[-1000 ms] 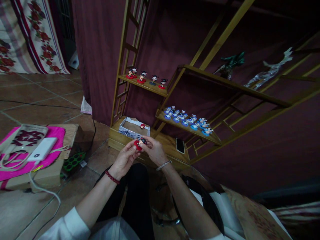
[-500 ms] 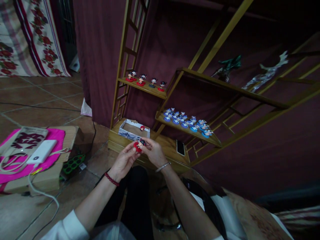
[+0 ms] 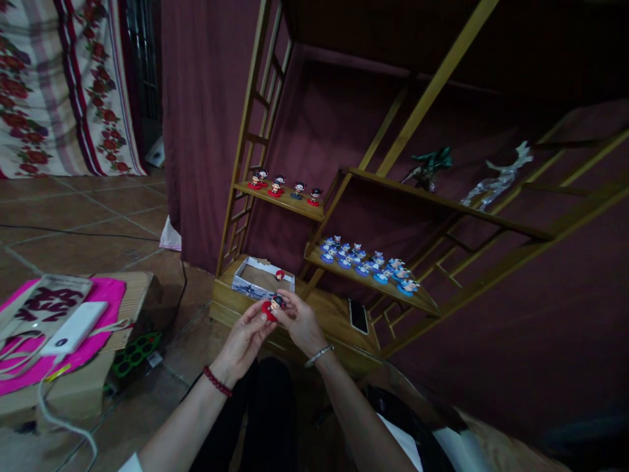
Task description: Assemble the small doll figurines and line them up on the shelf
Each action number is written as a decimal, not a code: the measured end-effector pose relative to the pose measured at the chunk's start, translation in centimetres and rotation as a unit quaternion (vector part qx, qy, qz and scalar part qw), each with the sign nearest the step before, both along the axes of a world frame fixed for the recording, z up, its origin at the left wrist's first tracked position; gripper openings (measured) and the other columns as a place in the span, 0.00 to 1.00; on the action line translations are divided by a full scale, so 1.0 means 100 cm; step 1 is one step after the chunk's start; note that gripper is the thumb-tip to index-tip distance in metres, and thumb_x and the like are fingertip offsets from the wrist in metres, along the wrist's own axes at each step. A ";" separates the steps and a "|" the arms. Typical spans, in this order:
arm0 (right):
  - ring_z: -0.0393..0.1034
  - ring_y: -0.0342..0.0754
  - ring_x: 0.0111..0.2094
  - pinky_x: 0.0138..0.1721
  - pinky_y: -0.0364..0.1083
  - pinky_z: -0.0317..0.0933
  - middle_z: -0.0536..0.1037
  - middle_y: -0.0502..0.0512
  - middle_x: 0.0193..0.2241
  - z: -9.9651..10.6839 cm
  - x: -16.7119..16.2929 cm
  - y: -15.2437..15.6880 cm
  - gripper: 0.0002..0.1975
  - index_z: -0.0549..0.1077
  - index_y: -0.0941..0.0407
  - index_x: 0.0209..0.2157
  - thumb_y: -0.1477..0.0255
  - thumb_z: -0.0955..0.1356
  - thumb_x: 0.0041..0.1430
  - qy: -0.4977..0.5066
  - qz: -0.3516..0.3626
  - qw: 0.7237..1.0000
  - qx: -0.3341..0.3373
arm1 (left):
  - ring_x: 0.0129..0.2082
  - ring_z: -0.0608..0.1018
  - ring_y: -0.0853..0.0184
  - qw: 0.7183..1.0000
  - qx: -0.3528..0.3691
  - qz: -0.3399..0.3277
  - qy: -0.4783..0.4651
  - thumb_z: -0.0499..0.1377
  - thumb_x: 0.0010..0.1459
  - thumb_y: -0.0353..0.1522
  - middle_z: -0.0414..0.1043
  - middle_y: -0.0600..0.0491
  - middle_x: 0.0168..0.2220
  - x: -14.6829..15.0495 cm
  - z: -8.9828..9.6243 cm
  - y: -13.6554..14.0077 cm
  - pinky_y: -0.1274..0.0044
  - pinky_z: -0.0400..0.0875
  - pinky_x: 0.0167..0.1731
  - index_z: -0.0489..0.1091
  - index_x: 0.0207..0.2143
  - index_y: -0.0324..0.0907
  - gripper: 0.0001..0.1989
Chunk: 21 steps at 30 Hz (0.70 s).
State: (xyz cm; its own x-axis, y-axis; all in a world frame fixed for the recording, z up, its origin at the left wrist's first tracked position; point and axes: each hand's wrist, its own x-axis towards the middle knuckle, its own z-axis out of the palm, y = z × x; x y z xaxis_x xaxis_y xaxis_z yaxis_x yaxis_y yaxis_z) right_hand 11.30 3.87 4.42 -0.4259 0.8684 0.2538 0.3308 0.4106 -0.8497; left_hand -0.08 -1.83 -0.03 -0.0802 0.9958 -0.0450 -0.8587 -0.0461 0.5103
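Observation:
A small black-haired figurine on a red base is held between my two hands. My left hand pinches it by the red base. The fingers of my right hand close around its head from the other side. Just beyond stands a shallow open box with a patterned side, and inside it lies a small red piece. Similar figurines with red or dark bases stand on the small upper-left shelf. Blue-and-white figurines fill the lower middle shelf.
A phone lies on the bottom board to the right. Higher up sit a green ornament and a clear one. At left, a cardboard box bears a pink bag and a white power bank with a cable.
The camera view has tilted up a little, so the shelves and both hands appear lower. Both hands keep hold of the figurine, with little visible change in grip.

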 end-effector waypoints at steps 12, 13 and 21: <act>0.71 0.48 0.39 0.44 0.49 0.65 0.75 0.54 0.42 0.012 -0.010 0.029 0.19 0.69 0.54 0.44 0.71 0.67 0.47 0.007 0.026 0.999 0.021 | 0.35 0.75 0.71 1.000 -0.009 0.024 -0.015 0.58 0.49 0.19 0.73 0.49 0.38 -0.010 0.029 0.017 0.79 0.71 0.38 0.69 0.38 0.37 0.13; 0.71 0.48 0.39 0.44 0.50 0.65 0.75 0.54 0.41 0.013 -0.010 0.031 0.19 0.69 0.54 0.44 0.70 0.68 0.47 0.010 0.030 0.999 0.017 | 0.35 0.75 0.71 1.000 -0.007 0.020 -0.014 0.58 0.49 0.19 0.73 0.49 0.37 -0.010 0.031 0.019 0.79 0.72 0.38 0.69 0.38 0.37 0.13; 0.71 0.48 0.40 0.45 0.50 0.64 0.76 0.54 0.39 0.020 -0.011 0.041 0.20 0.69 0.55 0.45 0.69 0.69 0.47 0.024 0.063 0.998 0.003 | 0.37 0.76 0.69 1.000 -0.002 0.027 -0.006 0.58 0.49 0.20 0.72 0.47 0.41 -0.015 0.037 0.031 0.78 0.71 0.39 0.68 0.41 0.37 0.15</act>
